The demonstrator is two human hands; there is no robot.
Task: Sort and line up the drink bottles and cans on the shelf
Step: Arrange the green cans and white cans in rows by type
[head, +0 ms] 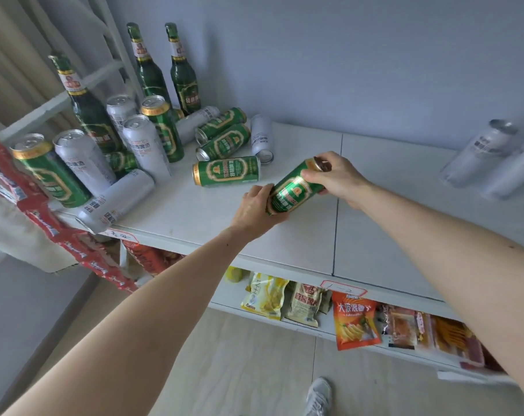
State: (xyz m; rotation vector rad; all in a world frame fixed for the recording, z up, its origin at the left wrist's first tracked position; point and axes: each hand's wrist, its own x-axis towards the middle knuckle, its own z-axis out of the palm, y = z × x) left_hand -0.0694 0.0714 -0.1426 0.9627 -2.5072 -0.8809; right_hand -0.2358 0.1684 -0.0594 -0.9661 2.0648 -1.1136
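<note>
Green and gold, the tall aluminium beer can hangs tilted over the white shelf top, left hand cupping its base, right hand pinching its top, mid-sort, needing uprighting next.

A pale blue-grey wall backs the white shelf, with beige curtain left and light tiled floor below.

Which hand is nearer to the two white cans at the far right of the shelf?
Right. The right hand grips the green can's top, on their side; the left hand, at its bottom, is farther from the white cans.
</note>
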